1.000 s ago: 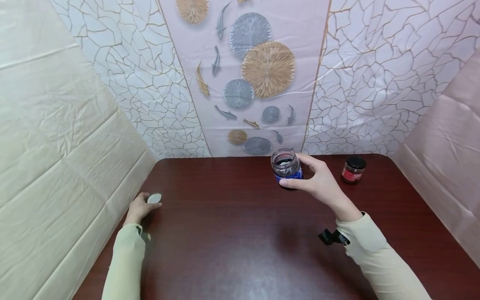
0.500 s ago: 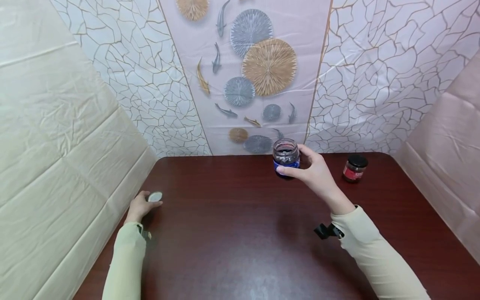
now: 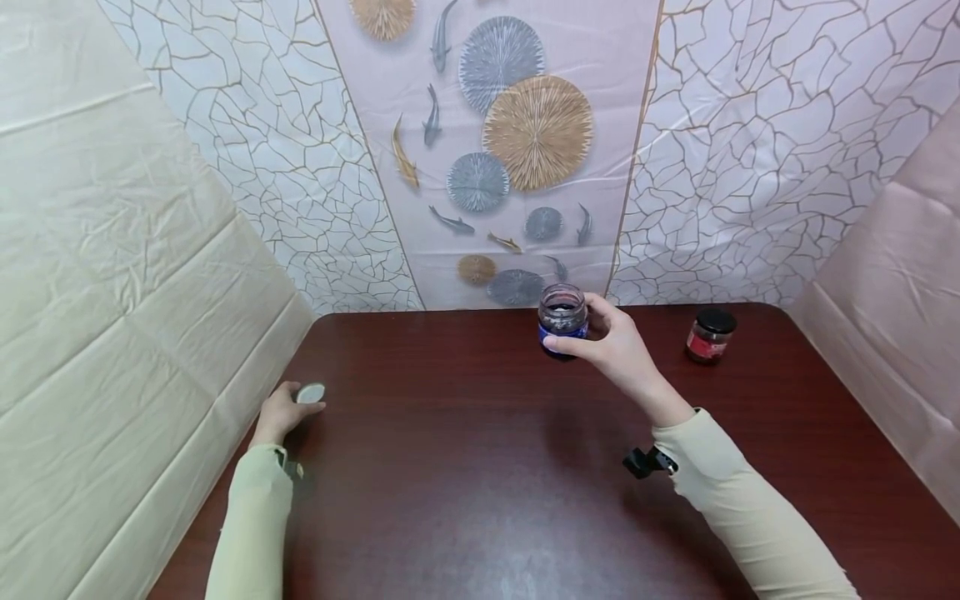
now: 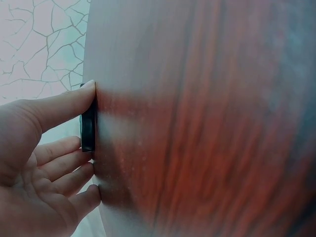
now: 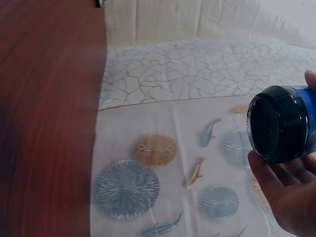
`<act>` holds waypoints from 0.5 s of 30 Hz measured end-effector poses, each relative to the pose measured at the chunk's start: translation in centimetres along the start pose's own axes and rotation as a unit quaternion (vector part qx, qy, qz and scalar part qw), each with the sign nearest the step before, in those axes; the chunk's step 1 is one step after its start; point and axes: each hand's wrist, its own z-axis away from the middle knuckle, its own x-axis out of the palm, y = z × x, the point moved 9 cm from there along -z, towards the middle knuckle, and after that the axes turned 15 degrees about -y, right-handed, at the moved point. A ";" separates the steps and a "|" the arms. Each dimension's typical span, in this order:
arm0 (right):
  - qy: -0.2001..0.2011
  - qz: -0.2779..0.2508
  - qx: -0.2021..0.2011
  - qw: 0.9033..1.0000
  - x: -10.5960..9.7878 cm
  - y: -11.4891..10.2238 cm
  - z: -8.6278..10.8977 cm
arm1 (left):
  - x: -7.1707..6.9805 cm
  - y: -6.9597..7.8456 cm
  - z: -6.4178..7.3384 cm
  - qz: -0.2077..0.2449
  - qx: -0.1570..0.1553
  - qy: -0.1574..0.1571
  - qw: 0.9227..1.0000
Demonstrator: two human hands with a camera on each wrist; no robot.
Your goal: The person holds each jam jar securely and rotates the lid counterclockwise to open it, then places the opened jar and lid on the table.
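Observation:
At the table's left edge my left hand (image 3: 281, 412) pinches a round jar lid (image 3: 311, 394) between thumb and fingers. The lid lies with its pale inside facing up; in the left wrist view its dark rim (image 4: 88, 129) shows edge-on against the tabletop. My right hand (image 3: 617, 345) grips a glass jar (image 3: 563, 321) with a blue label, held above the far part of the table. This jar has no lid on, stands roughly upright and holds dark contents. The right wrist view shows its dark base (image 5: 277, 124), with fingers curled round the side.
A second jar (image 3: 708, 337) with a black lid and a red label stands at the back right of the dark red table (image 3: 450, 467). Patterned cloth (image 3: 525, 242) hangs behind the table, and pale cloth walls (image 3: 172, 325) rise at its sides.
My right hand has lifted the blue-labelled jar a little, turned it more upright, then shifted slightly left and down. My left hand and the lid have stayed in place.

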 end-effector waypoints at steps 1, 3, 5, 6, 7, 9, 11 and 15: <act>-0.001 0.003 0.004 1.000 0.1 0.2 0.0 | 0.0 0.0 0.0 0.000 0.000 0.001 1.000; -0.004 0.005 0.009 1.000 0.3 0.7 0.0 | 0.0 0.1 0.0 0.000 0.003 0.002 1.000; -0.005 0.005 0.015 1.000 0.4 1.1 0.0 | -0.1 0.1 0.0 -0.001 0.004 0.003 1.000; -0.006 0.003 0.017 1.000 0.5 1.4 0.0 | -0.1 0.0 0.0 0.000 0.003 0.004 1.000; -0.006 0.002 0.020 1.000 0.6 1.6 0.0 | 0.0 0.0 0.0 0.000 0.003 0.004 1.000; -0.006 -0.001 0.023 1.000 0.7 2.0 0.0 | 0.0 0.0 0.1 0.003 0.001 0.003 1.000; -0.006 0.002 0.026 1.000 0.8 2.3 -0.1 | 0.1 0.0 0.1 0.007 -0.001 0.002 1.000; -0.008 0.008 0.031 0.999 1.0 2.8 -0.1 | 0.0 0.1 0.1 0.007 -0.001 0.003 1.000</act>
